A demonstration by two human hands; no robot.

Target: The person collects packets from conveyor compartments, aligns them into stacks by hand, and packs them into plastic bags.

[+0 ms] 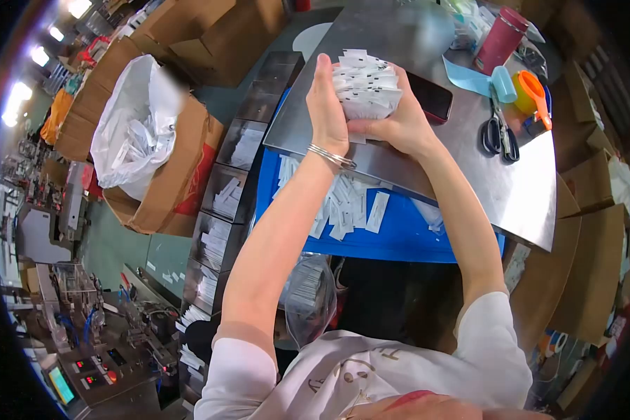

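A thick bundle of small white packets (367, 87) with dark marks on their ends is clasped above the metal table. My left hand (327, 108) presses its left side, thumb pointing up, and a silver bangle sits on that wrist. My right hand (406, 124) wraps round the right side, its thumb across the near face. The far fingers of both hands are partly hidden behind the bundle. Below my forearms, a blue tray (413, 241) holds many loose white strips (339, 206). A dark phone (430, 98) lies just right of my right hand.
Black-handled scissors (498, 136), an orange-and-yellow tape dispenser (532, 98) and a red bottle (500, 40) are on the metal table (462, 168). Metal bins (220, 203) with white packets line the left. Beyond them stands a carton (189, 161) with a white bag (129, 168).
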